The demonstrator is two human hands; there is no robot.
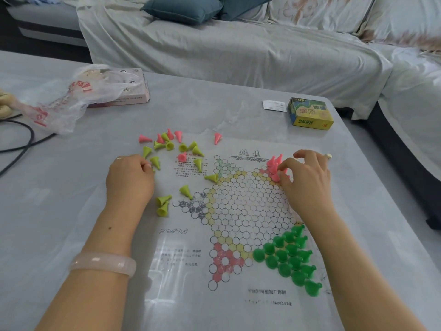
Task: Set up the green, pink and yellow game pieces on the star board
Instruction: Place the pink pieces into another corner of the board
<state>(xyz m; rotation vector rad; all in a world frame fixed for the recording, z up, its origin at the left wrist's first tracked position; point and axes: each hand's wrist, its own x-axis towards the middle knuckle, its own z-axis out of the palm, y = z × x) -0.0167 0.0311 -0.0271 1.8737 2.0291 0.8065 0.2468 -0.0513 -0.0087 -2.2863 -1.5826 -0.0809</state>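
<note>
The star board (241, 211) is a clear printed sheet lying on the grey table. Several green pieces (290, 258) stand upright, filling its near-right point. Several pink pieces (274, 163) stand in the far-right point, where my right hand (307, 177) pinches a pink piece (276, 177) at the cluster's near edge. Loose yellow pieces (167, 145) and pink pieces (177, 134) lie toppled off the board at far left. My left hand (130, 177) rests with curled fingers beside them, next to a yellow piece (155, 161); what it holds is hidden.
A yellow game box (310, 113) and a white slip of paper (274, 106) sit at the far right. A crumpled plastic bag (71, 101) covers a pink box (128, 94) at far left, beside a black cable (26, 142). A covered sofa (238, 44) lies beyond the table.
</note>
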